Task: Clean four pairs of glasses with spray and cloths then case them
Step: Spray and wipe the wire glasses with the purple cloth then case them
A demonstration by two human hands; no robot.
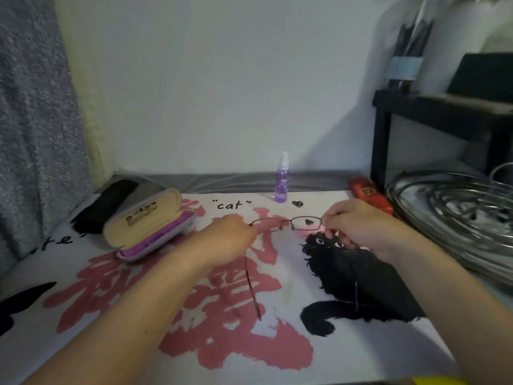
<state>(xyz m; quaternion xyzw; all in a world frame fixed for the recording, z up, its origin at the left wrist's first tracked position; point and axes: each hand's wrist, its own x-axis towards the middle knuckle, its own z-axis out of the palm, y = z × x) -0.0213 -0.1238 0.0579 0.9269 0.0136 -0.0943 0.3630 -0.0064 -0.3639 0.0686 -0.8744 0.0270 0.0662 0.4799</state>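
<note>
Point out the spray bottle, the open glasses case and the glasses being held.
spray bottle (281,187): head view, on its purple body.
open glasses case (144,220): head view, on the lid's cream lining.
glasses (306,223): head view, on the lens beside the right hand.

Both bare forearms extend forward from the lower edge of view, converging toward centre. Left hand: back up, fingers curled, pinching one outer end of a thin dark wire-framed pair of glasses. Right hand: fingers bent, pinching the opposite end. Both wrists sit roughly level.
</note>
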